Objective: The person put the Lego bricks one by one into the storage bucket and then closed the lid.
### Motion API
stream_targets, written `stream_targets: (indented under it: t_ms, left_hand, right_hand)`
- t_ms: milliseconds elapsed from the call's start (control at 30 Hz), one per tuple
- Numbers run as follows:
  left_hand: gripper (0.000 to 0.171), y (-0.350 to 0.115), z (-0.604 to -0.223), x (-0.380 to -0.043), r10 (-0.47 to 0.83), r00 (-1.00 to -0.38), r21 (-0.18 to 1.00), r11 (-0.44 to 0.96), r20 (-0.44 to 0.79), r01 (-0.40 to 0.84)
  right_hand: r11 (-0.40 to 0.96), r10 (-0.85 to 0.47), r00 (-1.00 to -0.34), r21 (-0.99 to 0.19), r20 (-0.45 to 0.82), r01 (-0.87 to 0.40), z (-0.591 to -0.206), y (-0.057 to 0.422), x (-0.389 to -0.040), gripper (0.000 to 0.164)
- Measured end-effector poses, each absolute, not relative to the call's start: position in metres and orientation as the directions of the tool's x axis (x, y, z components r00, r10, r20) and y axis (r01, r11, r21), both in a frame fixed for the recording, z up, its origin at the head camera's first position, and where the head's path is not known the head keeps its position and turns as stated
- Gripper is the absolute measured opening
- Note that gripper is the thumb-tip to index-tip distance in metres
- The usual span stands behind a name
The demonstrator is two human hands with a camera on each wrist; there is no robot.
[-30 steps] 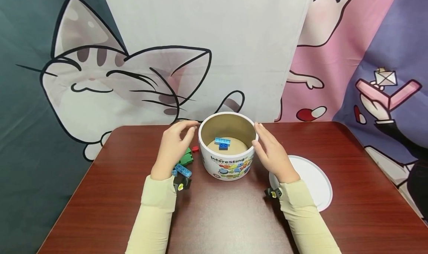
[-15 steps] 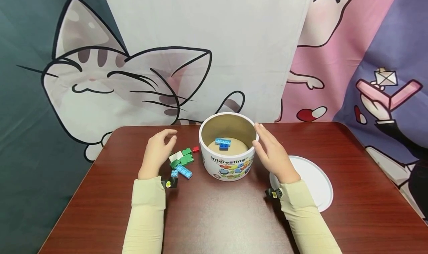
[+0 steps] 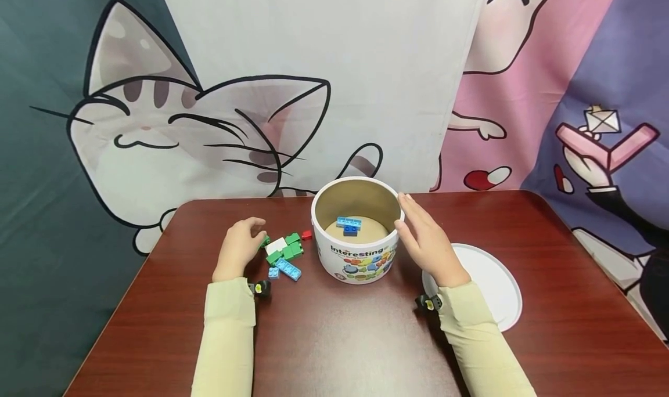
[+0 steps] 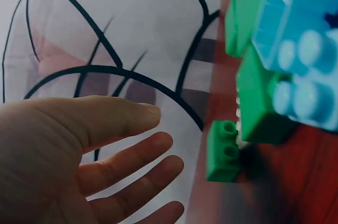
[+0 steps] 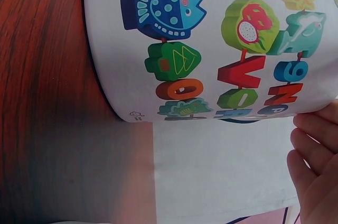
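Note:
A white bucket [image 3: 328, 262] printed with colourful pictures stands upright, its top uncovered. Inside lie a light blue toy brick [image 3: 348, 222] and a darker blue one [image 3: 350, 231]. My right hand [image 3: 428, 247] rests its fingers along the bucket's right side, near the rim. Left of the bucket is a loose group of toy bricks: a white brick [image 3: 276, 246], several green bricks [image 3: 294, 250], a blue brick [image 3: 288, 269] and a red one [image 3: 306, 235]. My left hand [image 3: 238, 249] is at the group's left edge. In the left wrist view its loosely bent fingers are apart from a small green brick [image 4: 223, 152].
A white round lid [image 3: 493, 284] lies on the brown table [image 3: 345, 339], partly under the right forearm. A cloth backdrop [image 3: 392, 83] with cartoon figures hangs behind the table's far edge.
My left hand has moved left and down from beside the bucket's rim to the bricks' left side, uncovering the white brick. The right hand stays at the bucket.

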State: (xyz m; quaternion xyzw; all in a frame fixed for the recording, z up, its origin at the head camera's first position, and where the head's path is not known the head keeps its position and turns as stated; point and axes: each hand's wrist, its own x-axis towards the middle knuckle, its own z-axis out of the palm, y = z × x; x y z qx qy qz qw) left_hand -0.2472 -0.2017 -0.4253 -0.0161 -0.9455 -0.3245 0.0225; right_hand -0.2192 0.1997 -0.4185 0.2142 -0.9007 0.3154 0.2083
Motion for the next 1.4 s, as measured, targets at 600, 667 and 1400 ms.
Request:
stream_targets:
  t_ms: [600, 667, 1400]
  left_hand:
    - [0.035, -0.204, -0.442, -0.254, 0.049, -0.997, 0.555, 0.832, -0.053, 0.011]
    - [0.036, -0.204, -0.443, -0.254, 0.049, -0.997, 0.556, 0.831, -0.054, 0.010]
    - [0.034, -0.204, -0.433, -0.253, 0.074, -0.997, 0.545, 0.835, 0.021, 0.074]
  right_hand:
    - [0.711, -0.257, -0.826, -0.481, 0.502, -0.513, -0.417, 0.200, -0.221, 0.059]
    - [0.710, -0.258, -0.824, -0.480, 0.504, -0.515, -0.418, 0.200, -0.220, 0.058]
    - [0.707, -0.254, -0.823, -0.484, 0.507, -0.516, -0.419, 0.200, -0.220, 0.057]
